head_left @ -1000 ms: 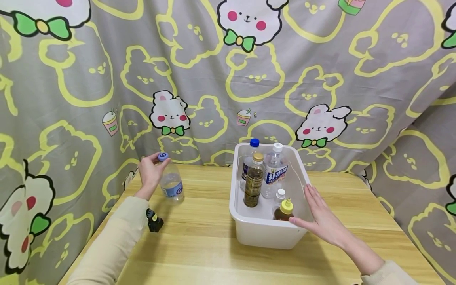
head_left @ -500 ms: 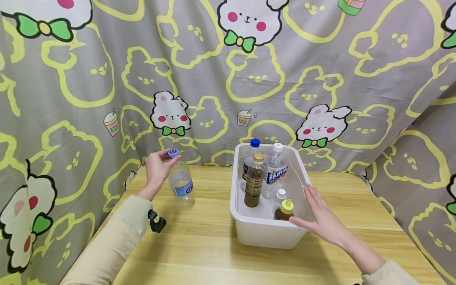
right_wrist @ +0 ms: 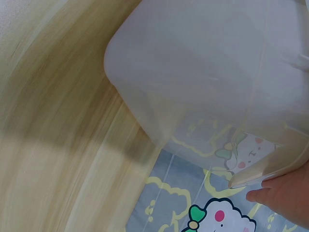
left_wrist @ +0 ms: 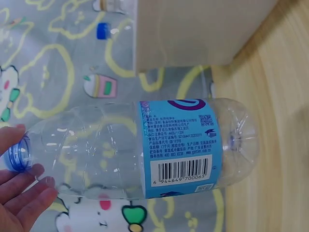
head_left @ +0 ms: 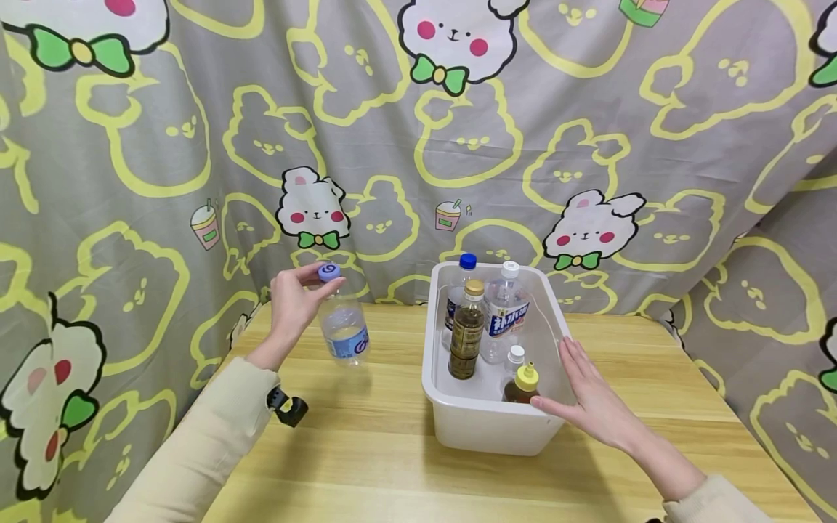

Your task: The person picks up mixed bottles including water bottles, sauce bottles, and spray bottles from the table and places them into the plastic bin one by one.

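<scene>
My left hand (head_left: pixel 292 301) pinches a clear plastic water bottle (head_left: pixel 345 327) by its purple-blue cap (head_left: pixel 329 272). The bottle hangs nearly upright over the left part of the table and appears to be just off the wood. Its blue label (left_wrist: pixel 178 147) with a barcode fills the middle of the left wrist view, and no liquid shows inside. My right hand (head_left: pixel 598 399) rests on the right front rim of a white plastic tub (head_left: pixel 497 428), thumb and fingers spread and straight. In the right wrist view, only part of that hand (right_wrist: pixel 285 198) shows beside the tub's wall.
Inside the tub stand a blue-capped bottle (head_left: pixel 467 263), a dark bottle with a gold cap (head_left: pixel 466 334), a clear bottle with a white cap (head_left: pixel 506 312), a small white-capped bottle (head_left: pixel 515 356) and a yellow-topped squeeze bottle (head_left: pixel 527 379). A patterned curtain (head_left: pixel 379 131) surrounds the wooden table (head_left: pixel 366 450).
My left hand has carried the water bottle to the right, towards the tub, and slightly upward. The right hand and the tub have stayed in place.
</scene>
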A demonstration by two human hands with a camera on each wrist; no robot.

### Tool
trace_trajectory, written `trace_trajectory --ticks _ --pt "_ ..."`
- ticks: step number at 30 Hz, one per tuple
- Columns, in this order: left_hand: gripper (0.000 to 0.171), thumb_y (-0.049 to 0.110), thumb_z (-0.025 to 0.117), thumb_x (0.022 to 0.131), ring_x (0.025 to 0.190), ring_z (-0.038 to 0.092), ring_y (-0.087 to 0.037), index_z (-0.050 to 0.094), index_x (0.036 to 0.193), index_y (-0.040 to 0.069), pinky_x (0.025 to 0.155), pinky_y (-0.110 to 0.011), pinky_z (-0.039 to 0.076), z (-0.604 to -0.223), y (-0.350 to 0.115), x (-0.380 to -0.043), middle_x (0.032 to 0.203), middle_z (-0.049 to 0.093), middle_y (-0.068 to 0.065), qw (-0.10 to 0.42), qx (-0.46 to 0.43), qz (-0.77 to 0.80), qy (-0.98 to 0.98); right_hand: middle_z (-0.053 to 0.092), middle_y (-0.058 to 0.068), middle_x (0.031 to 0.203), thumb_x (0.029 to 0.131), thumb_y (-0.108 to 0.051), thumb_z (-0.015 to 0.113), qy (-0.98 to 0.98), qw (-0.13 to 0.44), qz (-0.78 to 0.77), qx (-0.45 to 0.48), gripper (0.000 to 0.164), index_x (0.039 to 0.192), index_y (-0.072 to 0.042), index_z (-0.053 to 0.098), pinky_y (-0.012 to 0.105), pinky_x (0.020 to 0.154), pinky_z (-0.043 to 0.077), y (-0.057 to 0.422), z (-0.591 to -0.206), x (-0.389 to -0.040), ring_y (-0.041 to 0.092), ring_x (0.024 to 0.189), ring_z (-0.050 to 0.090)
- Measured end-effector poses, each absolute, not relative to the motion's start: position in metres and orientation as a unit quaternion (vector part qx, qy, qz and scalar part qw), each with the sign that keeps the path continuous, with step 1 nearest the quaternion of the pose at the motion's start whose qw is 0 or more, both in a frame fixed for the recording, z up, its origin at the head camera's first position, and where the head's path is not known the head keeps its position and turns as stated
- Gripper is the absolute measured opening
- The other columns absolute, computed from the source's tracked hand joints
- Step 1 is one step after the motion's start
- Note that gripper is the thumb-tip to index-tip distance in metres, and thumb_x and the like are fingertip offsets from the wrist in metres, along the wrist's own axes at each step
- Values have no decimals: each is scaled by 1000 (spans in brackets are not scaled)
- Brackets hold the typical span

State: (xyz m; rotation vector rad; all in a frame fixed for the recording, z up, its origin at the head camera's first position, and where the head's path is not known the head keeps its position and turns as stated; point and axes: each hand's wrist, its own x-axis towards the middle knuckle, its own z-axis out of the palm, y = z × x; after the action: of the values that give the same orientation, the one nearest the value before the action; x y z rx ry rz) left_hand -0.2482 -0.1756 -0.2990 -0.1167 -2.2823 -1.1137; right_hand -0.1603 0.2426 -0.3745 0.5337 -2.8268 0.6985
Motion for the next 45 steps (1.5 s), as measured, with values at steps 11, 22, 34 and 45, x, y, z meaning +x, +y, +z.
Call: trace_trajectory --ticks 11,22,34,45 --pt "44 31 74 70 74 64 -16 65 105 4 63 -22 48 -279 -161 -227 86 67 -8 317 -95 -426 -842 8 27 142 77 -47 62 -951 84 240 176 96 137 9 13 58 98 16 242 -374 -160 35 131 3" --pt "40 28 74 71 74 62 -11 66 101 4 59 -17 50 -260 -141 -208 86 67 -6 338 -155 -457 -808 8 26 143 76 -47 63 -952 83 238 173 96 137 9 13 59 97 17 242 -373 -159 35 132 2" --pt "32 8 74 71 73 64 -21 64 98 -6 56 -20 51 -227 -111 -173 85 66 -16 358 -202 -481 -775 7 26 143 77 -47 62 -952 81 240 172 96 138 8 12 59 97 16 243 -372 -159 33 132 1" --pt "36 15 76 69 71 63 -13 66 100 0 55 -20 51 -231 -100 -189 85 67 -9 382 -250 -499 -737 7 26 143 77 -47 62 -952 83 238 174 96 137 9 13 59 98 16 243 -372 -159 33 132 0"
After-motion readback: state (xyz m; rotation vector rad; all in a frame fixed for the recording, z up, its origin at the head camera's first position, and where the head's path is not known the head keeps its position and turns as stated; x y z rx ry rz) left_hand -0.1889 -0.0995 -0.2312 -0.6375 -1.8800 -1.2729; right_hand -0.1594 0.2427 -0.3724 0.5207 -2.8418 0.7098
